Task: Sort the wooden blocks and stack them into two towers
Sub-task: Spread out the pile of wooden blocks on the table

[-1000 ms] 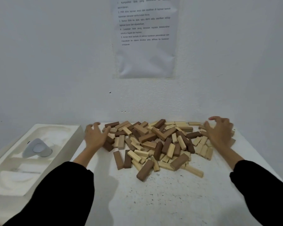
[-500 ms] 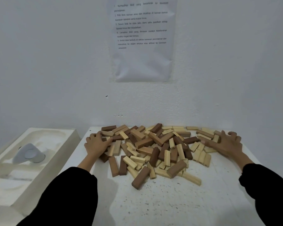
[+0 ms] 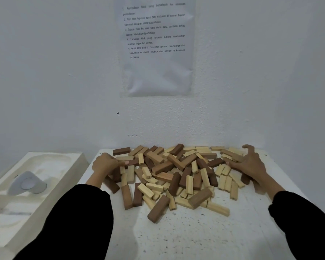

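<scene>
a white table [image 3: 195,239], speckled with dark flecks, stands against a white wall [image 3: 54,72]. the pile of wooden blocks [image 3: 173,177], light and dark brown mixed, lies jumbled on the table's far half. above the pile a printed sheet [image 3: 157,45] hangs on the wall. left of the pile sits a white moulded tray [image 3: 60,188], and in its hollow rests a grey rounded object [image 3: 27,184]. the left hand [image 3: 106,165] is at the pile's left edge, fingers curled against blocks; whether it grips one cannot be told. the right hand [image 3: 250,164] rests on the pile's right edge, fingers spread and loose, holding nothing.
</scene>
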Tool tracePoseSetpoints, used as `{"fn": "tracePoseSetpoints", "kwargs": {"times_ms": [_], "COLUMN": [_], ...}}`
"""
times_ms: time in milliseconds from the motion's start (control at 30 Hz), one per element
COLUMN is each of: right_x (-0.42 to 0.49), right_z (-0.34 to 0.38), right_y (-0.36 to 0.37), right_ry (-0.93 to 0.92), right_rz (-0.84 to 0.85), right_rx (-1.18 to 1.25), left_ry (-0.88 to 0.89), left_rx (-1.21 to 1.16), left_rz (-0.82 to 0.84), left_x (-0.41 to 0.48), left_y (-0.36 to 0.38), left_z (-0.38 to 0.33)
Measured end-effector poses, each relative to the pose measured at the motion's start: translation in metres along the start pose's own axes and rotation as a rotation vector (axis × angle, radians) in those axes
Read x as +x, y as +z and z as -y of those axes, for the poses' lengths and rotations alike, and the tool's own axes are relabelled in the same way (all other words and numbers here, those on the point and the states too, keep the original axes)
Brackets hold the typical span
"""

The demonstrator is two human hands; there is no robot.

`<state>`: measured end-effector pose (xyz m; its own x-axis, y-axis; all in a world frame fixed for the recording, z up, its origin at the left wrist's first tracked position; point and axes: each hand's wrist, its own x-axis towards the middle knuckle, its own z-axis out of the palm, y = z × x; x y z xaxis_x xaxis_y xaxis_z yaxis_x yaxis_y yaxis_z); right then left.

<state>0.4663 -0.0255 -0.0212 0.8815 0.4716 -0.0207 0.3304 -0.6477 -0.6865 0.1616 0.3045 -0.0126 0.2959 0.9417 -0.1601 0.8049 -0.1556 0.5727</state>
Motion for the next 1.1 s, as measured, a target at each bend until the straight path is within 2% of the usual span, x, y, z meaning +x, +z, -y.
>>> {"fn": "tracePoseSetpoints", "kwargs": {"times_ms": [67, 167, 267, 333, 400, 500, 567, 667, 767, 833, 900, 1000, 1067, 1100], "right_x": [-0.001, -0.005, -0.01, -0.014, -0.02, -0.029, -0.034, -0.045, -0.059, -0.066, -0.067, -0.067, -0.064, -0.064], "right_z": [0.007, 0.016, 0.021, 0.022, 0.027, 0.047, 0.07, 0.104, 0.121, 0.119, 0.108, 0.079, 0.05, 0.033], "right_y": [0.003, 0.018, 0.028, 0.028, 0.025, 0.018, 0.015, 0.022, 0.034, 0.039, 0.04, 0.032, 0.023, 0.016], "right_ry": [0.054, 0.042, 0.031, 0.05, 0.029, -0.024, -0.064, -0.137, -0.206, -0.297, -0.381, -0.387, -0.344, -0.274], "right_rz": [0.05, 0.052, -0.036, -0.102, -0.178, -0.286, -0.289, -0.154, 0.108, 0.266, 0.319, 0.146, -0.076, -0.161], "right_rx": [-0.029, -0.091, -0.059, 0.015, 0.072, 0.163, 0.193, 0.2, 0.311, 0.294, 0.277, 0.373, 0.349, 0.235], "left_ry": [0.011, 0.035, 0.021, 0.033, 0.075, 0.15, 0.202, 0.234, 0.222, 0.268, 0.36, 0.507, 0.477, 0.402], "left_rx": [-0.038, -0.128, -0.275, -0.291, -0.317, -0.479, -0.575, -0.713, -0.694, -0.581, -0.507, -0.416, -0.305, -0.214], "left_rz": [0.038, 0.01, -0.028, -0.066, -0.132, -0.215, -0.202, 0.003, 0.225, 0.254, 0.248, 0.162, 0.007, -0.079], "left_x": [-0.002, -0.005, -0.012, -0.02, -0.029, -0.039, -0.045, -0.067, -0.085, -0.092, -0.096, -0.101, -0.097, -0.094], "left_y": [-0.002, 0.001, 0.002, 0.003, 0.004, 0.004, 0.005, 0.012, 0.024, 0.026, 0.02, 0.008, 0.005, 0.005], "left_z": [0.002, 0.006, 0.008, 0.006, 0.001, -0.012, -0.025, -0.055, -0.072, -0.074, -0.07, -0.052, -0.027, -0.012]}}
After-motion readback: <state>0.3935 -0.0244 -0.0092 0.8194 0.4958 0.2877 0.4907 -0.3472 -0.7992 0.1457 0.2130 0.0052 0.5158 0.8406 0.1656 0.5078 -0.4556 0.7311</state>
